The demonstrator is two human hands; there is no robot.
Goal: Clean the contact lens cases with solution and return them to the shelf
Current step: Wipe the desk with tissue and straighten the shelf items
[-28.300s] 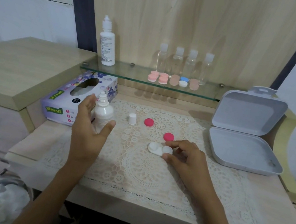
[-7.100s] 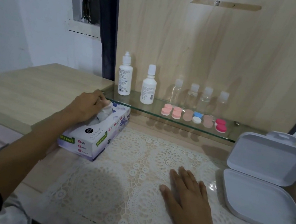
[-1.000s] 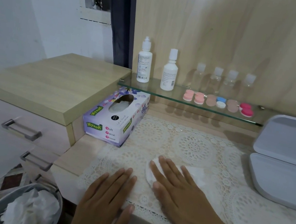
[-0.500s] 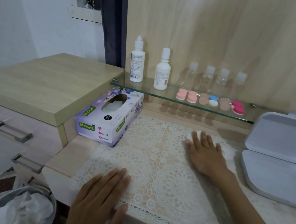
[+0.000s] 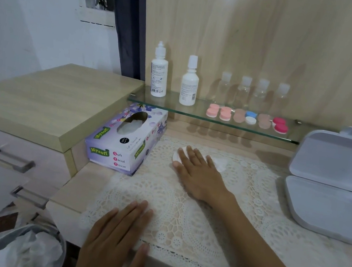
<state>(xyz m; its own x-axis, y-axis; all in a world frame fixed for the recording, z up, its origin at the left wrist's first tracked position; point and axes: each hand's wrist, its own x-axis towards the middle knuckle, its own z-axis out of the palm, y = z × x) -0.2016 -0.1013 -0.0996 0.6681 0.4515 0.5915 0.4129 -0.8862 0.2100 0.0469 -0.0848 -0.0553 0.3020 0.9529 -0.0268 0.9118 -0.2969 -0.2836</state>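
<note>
Shifted leftward since last frame, right hand, fingers flat, is pressing crumpled white tissue onto cream lace mat. Left hand is lying open at counter edge. Round pink, blue, white contact lens cases are sitting on glass shelf.

Tissue mostly hidden under right hand. Bin cut off btm-left, box at right edge. Bottle label txt too small.
</note>
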